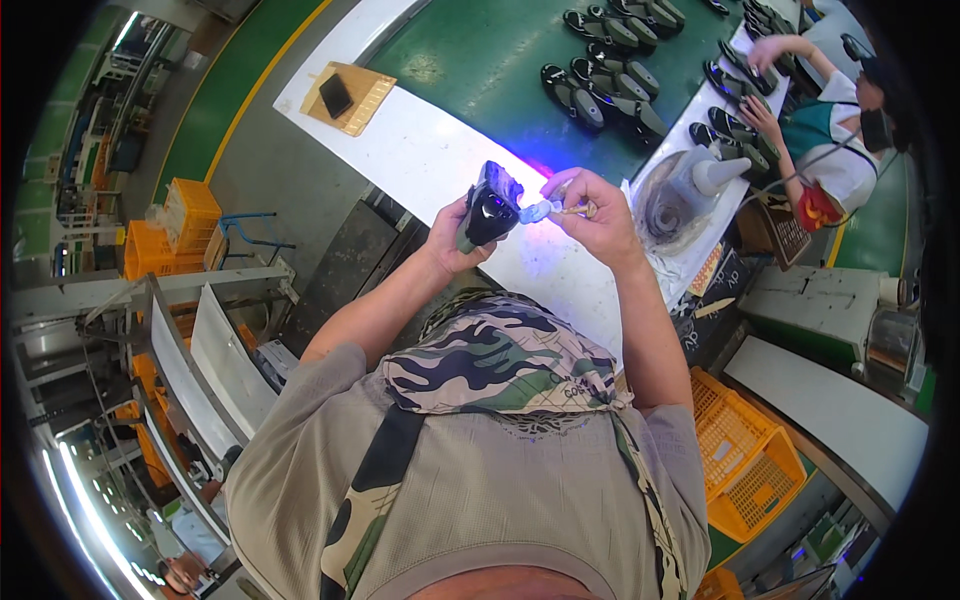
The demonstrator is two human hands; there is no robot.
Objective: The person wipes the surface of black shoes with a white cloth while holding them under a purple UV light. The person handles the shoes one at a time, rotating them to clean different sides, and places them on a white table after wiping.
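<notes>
My left hand is closed around a glossy black sandal, held tilted above the white table ledge. A bit of its greyish sole shows by my palm. In my right hand is a small brush, pinched between the fingers, its pale head at the sandal's right side. Whether the bristles touch the sandal I cannot tell. Blue-violet light falls on the ledge around both. Right of my right hand stands a whitish squeeze bottle with a cone-shaped spout, in a plastic-lined tray.
Several black-strapped sandals lie on the green conveyor surface ahead. A dark phone-like slab rests on brown cardboard at the ledge's left end. A co-worker handles sandals at the far right. Yellow crates stand low on both sides.
</notes>
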